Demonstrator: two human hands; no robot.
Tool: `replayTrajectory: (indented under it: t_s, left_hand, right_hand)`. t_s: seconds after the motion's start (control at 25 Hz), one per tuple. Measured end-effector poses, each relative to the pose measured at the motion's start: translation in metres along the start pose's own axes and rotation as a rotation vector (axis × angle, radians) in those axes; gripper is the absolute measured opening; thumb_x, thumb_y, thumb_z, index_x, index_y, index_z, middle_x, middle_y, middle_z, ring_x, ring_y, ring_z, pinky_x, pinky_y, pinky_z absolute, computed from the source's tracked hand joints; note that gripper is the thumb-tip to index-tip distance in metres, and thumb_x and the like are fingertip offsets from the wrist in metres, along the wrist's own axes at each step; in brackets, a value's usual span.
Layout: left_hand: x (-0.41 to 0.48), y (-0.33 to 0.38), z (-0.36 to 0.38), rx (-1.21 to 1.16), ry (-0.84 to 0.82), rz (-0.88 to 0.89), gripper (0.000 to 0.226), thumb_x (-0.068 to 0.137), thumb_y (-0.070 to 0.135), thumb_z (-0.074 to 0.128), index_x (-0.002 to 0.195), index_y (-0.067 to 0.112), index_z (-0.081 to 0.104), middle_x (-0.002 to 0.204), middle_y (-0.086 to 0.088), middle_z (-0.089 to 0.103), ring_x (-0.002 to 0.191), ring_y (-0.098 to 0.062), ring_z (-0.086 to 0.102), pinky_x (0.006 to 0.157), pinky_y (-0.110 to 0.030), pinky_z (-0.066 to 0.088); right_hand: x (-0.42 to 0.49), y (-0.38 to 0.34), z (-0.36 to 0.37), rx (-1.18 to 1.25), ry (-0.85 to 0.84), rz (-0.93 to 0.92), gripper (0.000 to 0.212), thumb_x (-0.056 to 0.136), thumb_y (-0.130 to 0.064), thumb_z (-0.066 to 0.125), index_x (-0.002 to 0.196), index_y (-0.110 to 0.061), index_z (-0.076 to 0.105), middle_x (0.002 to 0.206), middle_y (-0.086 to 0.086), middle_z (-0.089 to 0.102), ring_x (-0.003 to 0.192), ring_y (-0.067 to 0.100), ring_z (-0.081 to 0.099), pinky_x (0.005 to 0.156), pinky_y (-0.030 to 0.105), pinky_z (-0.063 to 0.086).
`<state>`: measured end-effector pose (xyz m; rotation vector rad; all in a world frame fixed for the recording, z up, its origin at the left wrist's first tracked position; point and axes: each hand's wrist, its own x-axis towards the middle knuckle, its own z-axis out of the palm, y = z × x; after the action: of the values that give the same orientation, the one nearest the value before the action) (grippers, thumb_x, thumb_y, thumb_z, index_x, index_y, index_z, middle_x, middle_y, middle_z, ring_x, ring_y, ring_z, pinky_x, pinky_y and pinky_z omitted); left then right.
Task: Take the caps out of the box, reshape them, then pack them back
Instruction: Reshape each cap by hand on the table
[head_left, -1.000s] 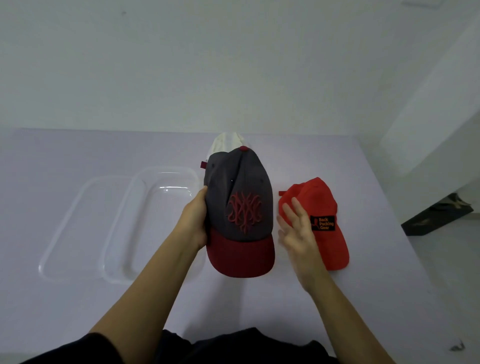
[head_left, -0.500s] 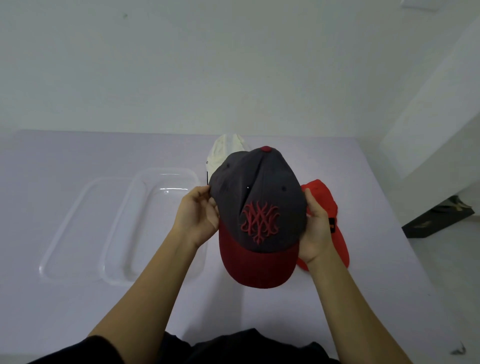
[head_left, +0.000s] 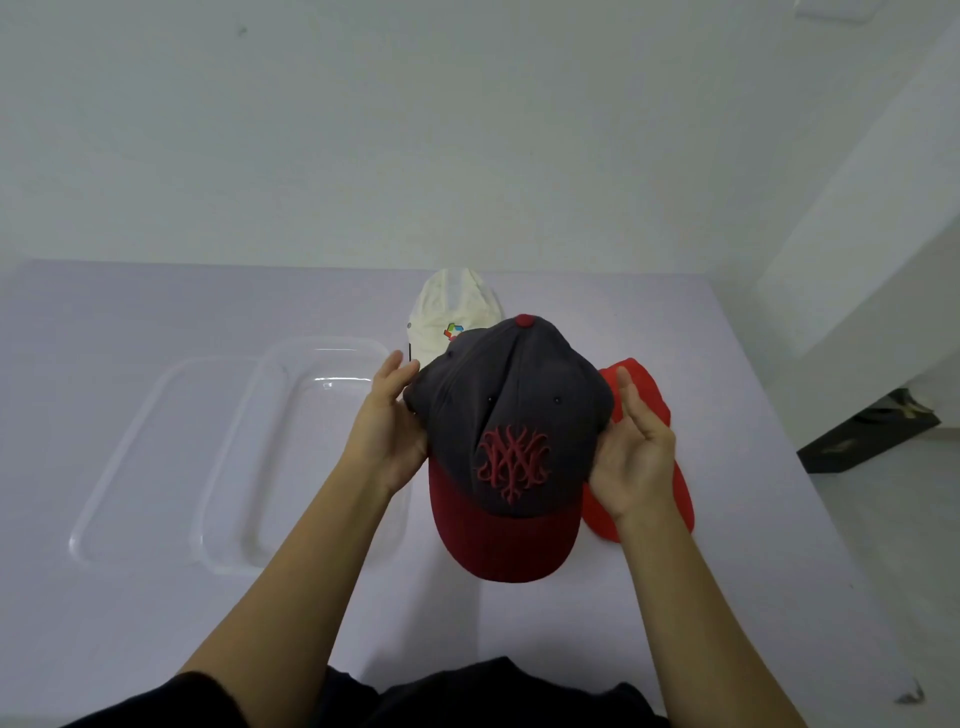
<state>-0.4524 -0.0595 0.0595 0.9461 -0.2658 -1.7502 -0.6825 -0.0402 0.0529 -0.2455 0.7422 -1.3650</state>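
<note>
Head view, the only one I have. All three caps I can see are out of the clear plastic box (head_left: 322, 344), so unpacking looks done to me. We're in the reshaping step, and packing back hasn't begun.

The grey cloth cap (head_left: 511, 415) with the dark red brim is up off the white table (head_left: 156, 623), just right of the box and held between both hands. My left hand (head_left: 387, 426) grips its left side, thumb on top and fingers tucked out of sight behind the edge. My right hand (head_left: 631, 457) cups the right side with the palm turned toward me, thumb up, fingers curled round behind the crown.

The brim points back at me and the red top button points away. So the long axis runs button to brim, roughly parallel to the box's long side. The front panel is tilted up at the camera, and I see a crease down it, so I judge the shaping isn't finished.

The cream cloth cap (head_left: 452, 312) sits past the box's far right corner. The bright red cloth cap (head_left: 652, 397) lies farther right of the box, partly hidden by my right hand. A clear plastic tray (head_left: 156, 441), likely the lid, overlaps the box's left side.
</note>
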Motion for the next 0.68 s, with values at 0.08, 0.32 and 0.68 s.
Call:
replayTrajectory:
  t_s: [0.08,0.32,0.68]
  left_hand:
    - [-0.001,0.005,-0.007,0.172,-0.097,0.013,0.053,0.084,0.024,0.059,0.135,0.014,0.049,0.138,-0.011,0.053,0.126,-0.031,0.051,0.090,-0.044,0.050]
    - [-0.010,0.019,-0.017,0.645,-0.374,-0.003,0.089,0.057,0.046,0.084,0.130,0.005,0.054,0.125,-0.013,0.062,0.111,-0.025,0.062,0.081,-0.030,0.054]
    - [-0.006,0.020,-0.031,0.976,-0.364,-0.085,0.047,0.064,0.051,0.076,0.081,0.007,0.076,0.081,-0.005,0.068,0.080,-0.015,0.063,0.078,-0.023,0.052]
  right_hand:
    - [-0.003,-0.007,0.000,-0.062,-0.041,-0.029,0.050,0.079,-0.020,0.056,0.129,-0.017,0.052,0.113,0.006,0.067,0.101,0.020,0.066,0.078,0.033,0.058]
    - [-0.001,-0.016,-0.004,-0.426,-0.198,-0.048,0.062,0.056,-0.022,0.086,0.113,-0.018,0.062,0.111,0.000,0.069,0.100,0.013,0.068,0.075,0.023,0.055]
    - [0.000,-0.016,-0.026,-0.946,-0.340,0.068,0.063,0.056,-0.060,0.079,0.106,-0.024,0.071,0.116,0.000,0.069,0.112,0.016,0.063,0.085,0.026,0.052]
